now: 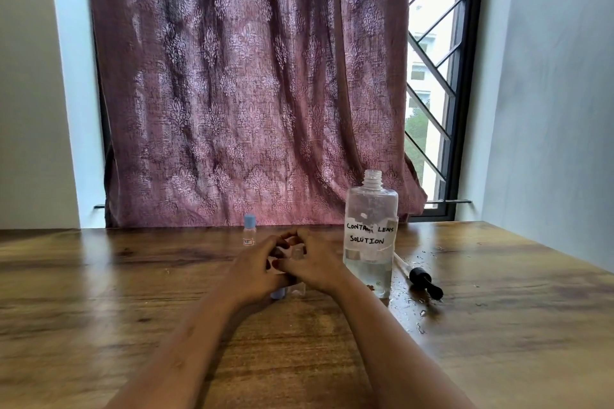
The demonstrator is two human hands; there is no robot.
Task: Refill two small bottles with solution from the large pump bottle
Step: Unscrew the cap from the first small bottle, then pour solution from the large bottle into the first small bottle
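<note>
Behind the wooden bench (133, 276) hangs a mauve curtain (232, 93), with a barred window to its right. The large bottle (370, 236) stands open right of centre, roughly a third full. Its pump (425, 282) lies just beside it on the bench, among droplets (422, 312) of spilled liquid. One small bottle, the far bottle (250, 231), stands capped at the back near the curtain.

The left hand (257, 267) and right hand (315, 264) are brought together at centre, fingers curled round the near bottle (296, 289), whose clear base shows on the bench beneath them. A blue piece (277, 293), probably its cap, peeks out under the left hand; whether it is held or resting I cannot tell. The fingers hide the neck, so it is unclear whether the bottle is open or what level it holds.

My reading is that this bottle is being opened or closed, and the risks follow from that.
- The bottle is light and narrow, so a twist with uneven grip could tip it and spill whatever is inside.
- The wet patch is close to the right forearm, and damp fingers would slip on smooth plastic.
- The large bottle stands uncapped just beside the right wrist, so an outward elbow or wrist swing could knock it over and lose the supply.
- The pump's tube rests on the bare bench, so it may carry dirt back into the solution.
</note>
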